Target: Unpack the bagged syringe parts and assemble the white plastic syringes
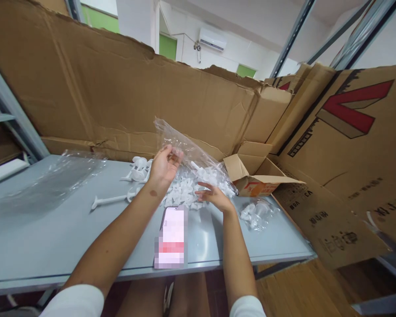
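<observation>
A clear plastic bag (191, 147) stands slanted above the middle of the table, with white plastic pieces in its lower right part. My left hand (166, 165) is at the bag's left side, its fingers curled against the film. Below the bag's lower part, my right hand (214, 194) has its fingers spread, near the bag and a heap of small white parts (181, 193). A phone (174, 233) with a lit, blurred screen lies in front of the heap. Left of the heap are a long white plastic piece (110, 200) and larger rounded white pieces (140, 169).
Flat clear plastic (62, 176) lies on the left of the grey table (132, 251). An open small cardboard box (260, 185) and a filled clear bag (257, 214) are on the right. Tall cardboard (119, 88) walls the back and right side.
</observation>
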Tool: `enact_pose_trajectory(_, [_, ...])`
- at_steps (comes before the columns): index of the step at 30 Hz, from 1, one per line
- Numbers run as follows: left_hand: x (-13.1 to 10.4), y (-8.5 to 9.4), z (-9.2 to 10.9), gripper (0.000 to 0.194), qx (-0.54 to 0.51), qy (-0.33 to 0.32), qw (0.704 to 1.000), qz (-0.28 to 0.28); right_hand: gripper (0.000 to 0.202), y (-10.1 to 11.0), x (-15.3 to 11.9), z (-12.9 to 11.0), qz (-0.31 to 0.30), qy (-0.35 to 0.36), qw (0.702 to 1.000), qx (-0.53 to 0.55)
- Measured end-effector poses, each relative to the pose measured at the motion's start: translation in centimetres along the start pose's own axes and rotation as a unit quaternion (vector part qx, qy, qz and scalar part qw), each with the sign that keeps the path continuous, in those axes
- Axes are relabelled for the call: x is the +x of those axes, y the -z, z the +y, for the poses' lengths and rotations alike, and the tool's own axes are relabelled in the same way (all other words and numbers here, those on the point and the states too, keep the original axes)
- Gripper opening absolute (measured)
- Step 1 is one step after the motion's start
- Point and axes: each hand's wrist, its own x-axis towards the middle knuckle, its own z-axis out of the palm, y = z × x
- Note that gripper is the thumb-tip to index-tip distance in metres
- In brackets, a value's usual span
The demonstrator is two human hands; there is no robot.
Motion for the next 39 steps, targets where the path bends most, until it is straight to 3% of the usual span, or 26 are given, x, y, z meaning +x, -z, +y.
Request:
enact_pose_trajectory(3, [0.1,1.0,-0.7,0.009,0.005,-0.013,1.0,0.005,0.044,-1.3,0.0,-0.8,-0.03,0.054,0.997,0.049])
enact_pose_trajectory(11, [-1.6,6.0,-3.8,0.016,0.152,-0.007,0.988,0.022,0.037,-1.1,0.3,-1.3,0.142,0.132,0.968,0.16])
enact_pose_trajectory(18, [-0.4,8.9,-4.2,0.023,0.269,-0.027,0.962,-0.028,0.034,-0.1,-0.1,-1.8,0.174,0.16,0.955,0.182])
enact_pose_trajectory(21, [0.5,9.9,-4.3,0.021,0.381,-0.03,0.922,-0.063,0.041,0.5,-0.3,-2.1,0.177,0.17,0.957,0.158])
enact_pose_trajectory(26, [0.7,11.3,-4.5,0.018,0.567,-0.174,0.786,-0.177,0.052,0.7,-0.6,-2.3,0.205,0.181,0.954,0.127])
enact_pose_trajectory(30, [0.2,11.7,-5.1,0.029,0.634,-0.193,0.719,-0.212,0.052,1.0,-0.6,-2.3,0.248,0.202,0.941,0.113])
enact_pose_trajectory(35, [-0.3,11.8,-5.7,0.034,0.654,-0.17,0.695,-0.247,0.052,1.4,-0.6,-2.5,0.255,0.221,0.938,0.082])
enact_pose_trajectory(39, [-0.5,11.5,-5.9,0.036,0.638,-0.141,0.716,-0.247,0.056,1.6,-0.5,-3.7,0.221,0.208,0.951,0.052])
